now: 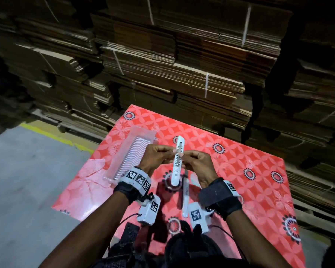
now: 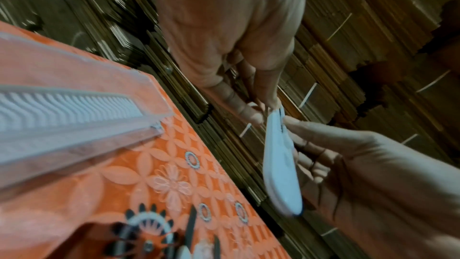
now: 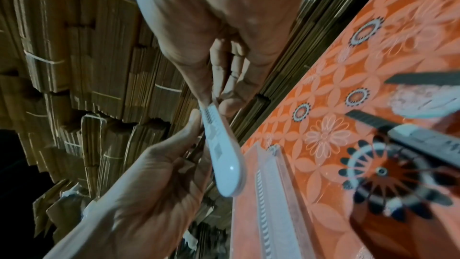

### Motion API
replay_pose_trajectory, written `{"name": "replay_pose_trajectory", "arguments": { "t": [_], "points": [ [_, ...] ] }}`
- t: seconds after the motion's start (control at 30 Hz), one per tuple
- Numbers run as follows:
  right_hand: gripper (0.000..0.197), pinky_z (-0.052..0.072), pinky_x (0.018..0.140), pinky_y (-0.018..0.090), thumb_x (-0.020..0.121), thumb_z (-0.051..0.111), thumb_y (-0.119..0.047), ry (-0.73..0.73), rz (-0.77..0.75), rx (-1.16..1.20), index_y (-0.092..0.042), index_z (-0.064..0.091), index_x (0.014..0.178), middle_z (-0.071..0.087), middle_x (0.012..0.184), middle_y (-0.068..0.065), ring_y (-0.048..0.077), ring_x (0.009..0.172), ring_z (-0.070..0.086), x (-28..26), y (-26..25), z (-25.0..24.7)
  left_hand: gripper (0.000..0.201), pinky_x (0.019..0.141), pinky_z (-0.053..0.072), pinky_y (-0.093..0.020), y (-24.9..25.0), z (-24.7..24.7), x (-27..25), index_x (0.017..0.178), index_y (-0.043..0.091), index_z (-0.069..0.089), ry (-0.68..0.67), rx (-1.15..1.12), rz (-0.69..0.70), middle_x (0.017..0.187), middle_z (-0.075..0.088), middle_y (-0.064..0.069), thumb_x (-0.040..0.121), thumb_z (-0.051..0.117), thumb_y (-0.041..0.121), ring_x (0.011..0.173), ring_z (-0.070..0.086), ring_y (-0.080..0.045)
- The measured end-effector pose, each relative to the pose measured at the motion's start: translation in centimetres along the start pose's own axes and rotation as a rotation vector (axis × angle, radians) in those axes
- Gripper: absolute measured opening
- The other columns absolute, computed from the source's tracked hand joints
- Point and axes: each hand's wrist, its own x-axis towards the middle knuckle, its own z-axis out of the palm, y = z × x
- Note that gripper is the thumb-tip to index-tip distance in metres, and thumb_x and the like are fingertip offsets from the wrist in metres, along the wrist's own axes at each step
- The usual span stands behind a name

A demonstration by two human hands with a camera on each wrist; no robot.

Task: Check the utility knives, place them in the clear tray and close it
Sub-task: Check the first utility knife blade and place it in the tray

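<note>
I hold a white utility knife [image 1: 178, 161] [image 2: 278, 161] [image 3: 221, 155] lengthwise above the red-clothed table [image 1: 240, 161]. My left hand [image 1: 170, 151] [image 2: 259, 111] pinches its middle from the left. My right hand [image 1: 186, 156] [image 3: 214, 101] pinches it from the right at the slider slot. The clear tray [image 1: 132, 155] [image 2: 74, 115] [image 3: 273, 194] lies open on the table just left of my left hand, its white ribbed insert showing. A second white knife [image 1: 185, 198] [image 3: 423, 141] lies on the cloth below my hands with its dark blade out. A third knife [image 3: 428, 103] lies beside it.
Strapped stacks of flattened cardboard [image 1: 172, 64] rise right behind the table's far edge. Grey floor with a yellow line [image 1: 52, 134] runs along the left. The cloth right of my hands [image 1: 259, 180] is bare.
</note>
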Motion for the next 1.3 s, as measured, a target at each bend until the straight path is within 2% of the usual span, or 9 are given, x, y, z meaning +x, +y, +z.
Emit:
{"name": "replay_pose_trajectory", "arguments": {
  "t": [0.13, 0.3, 0.43, 0.57, 0.73, 0.87, 0.93, 1.1, 1.3],
  "points": [
    [0.009, 0.060, 0.069, 0.027, 0.085, 0.067, -0.002, -0.032, 0.052, -0.012, -0.003, 0.070, 0.076, 0.069, 0.072, 0.013, 0.016, 0.062, 0.065, 2.7, 0.7, 4.6, 0.021, 0.061, 0.056, -0.023, -1.8, -5.2, -0.2, 0.101, -0.014, 0.067, 0.140, 0.042, 0.022, 0.065, 0.068, -0.004, 0.083, 0.068, -0.003, 0.057, 0.062, -0.009],
    [0.014, 0.055, 0.050, 0.019, 0.084, 0.066, 0.004, -0.041, 0.137, -0.038, -0.001, 0.066, 0.070, 0.065, 0.055, 0.004, 0.008, 0.046, 0.061, 7.0, 1.5, 11.0, 0.013, 0.058, 0.051, -0.023, -2.8, -11.2, 0.6, 0.095, -0.010, 0.070, 0.217, 0.148, 0.051, 0.067, 0.068, -0.005, 0.083, 0.068, -0.004, 0.057, 0.060, -0.004],
    [0.018, 0.047, 0.045, 0.021, 0.083, 0.065, 0.006, -0.044, 0.191, -0.099, -0.002, 0.063, 0.067, 0.058, 0.045, 0.000, 0.008, 0.037, 0.053, 10.0, 3.0, 15.0, 0.021, 0.068, 0.056, -0.030, -3.1, -13.9, 1.8, 0.095, 0.005, 0.076, 0.194, 0.373, 0.083, 0.089, 0.075, -0.006, 0.077, 0.079, 0.013, 0.071, 0.066, -0.012],
    [0.022, 0.048, 0.051, 0.023, 0.080, 0.068, 0.004, -0.042, 0.204, -0.245, -0.006, 0.063, 0.061, 0.060, 0.053, 0.005, 0.011, 0.042, 0.056, 12.6, 4.1, 17.1, 0.039, 0.064, 0.045, -0.019, -4.2, -14.5, 3.2, 0.108, 0.017, 0.073, 0.325, 0.804, 0.014, 0.098, 0.068, -0.002, 0.072, 0.080, 0.031, 0.077, 0.062, -0.015],
    [0.031, 0.048, 0.058, 0.032, 0.075, 0.067, -0.009, -0.088, 0.146, -0.666, -0.013, 0.057, 0.046, 0.058, 0.052, 0.008, 0.020, 0.052, 0.053, 15.1, 4.9, 18.0, 0.027, 0.062, 0.049, -0.029, -5.3, -13.7, 5.0, 0.092, 0.002, 0.065, 0.345, 1.021, 0.000, 0.098, 0.062, -0.015, 0.081, 0.071, 0.026, 0.080, 0.064, -0.032],
    [0.034, 0.032, 0.053, 0.023, 0.079, 0.059, -0.011, -0.149, 0.080, -1.033, -0.014, 0.042, 0.050, 0.045, 0.052, 0.004, 0.022, 0.055, 0.043, 16.4, 5.2, 18.8, 0.020, 0.058, 0.048, -0.036, -6.4, -12.9, 6.0, 0.082, 0.004, 0.060, 0.350, 1.128, -0.030, 0.096, 0.060, -0.018, 0.084, 0.065, 0.023, 0.075, 0.063, -0.037],
    [0.029, 0.035, 0.057, 0.025, 0.083, 0.059, -0.012, -0.211, 0.059, -1.140, -0.015, 0.043, 0.059, 0.048, 0.063, 0.006, 0.023, 0.063, 0.048, 16.8, 5.8, 19.3, 0.020, 0.057, 0.041, -0.036, -7.1, -12.8, 6.2, 0.086, 0.004, 0.061, 0.330, 1.176, -0.042, 0.097, 0.060, -0.017, 0.087, 0.063, 0.024, 0.076, 0.063, -0.036],
    [0.003, 0.051, 0.068, 0.036, 0.086, 0.056, -0.006, -0.310, 0.002, -1.305, -0.004, 0.059, 0.086, 0.068, 0.097, 0.020, 0.038, 0.091, 0.065, 17.0, 6.9, 20.1, 0.024, 0.071, 0.055, -0.037, -8.8, -13.0, 6.4, 0.107, -0.001, 0.059, 0.280, 1.241, -0.094, 0.116, 0.056, -0.018, 0.092, 0.055, 0.016, 0.087, 0.063, -0.032],
    [0.005, 0.055, 0.074, 0.040, 0.087, 0.057, -0.004, -0.308, -0.049, -1.318, -0.002, 0.061, 0.088, 0.068, 0.097, 0.020, 0.038, 0.092, 0.065, 16.6, 6.5, 19.7, 0.026, 0.072, 0.054, -0.033, -8.5, -12.6, 6.2, 0.117, -0.004, 0.055, 0.215, 1.293, -0.129, 0.123, 0.050, -0.018, 0.094, 0.050, 0.007, 0.092, 0.061, -0.030]
  ]
}}
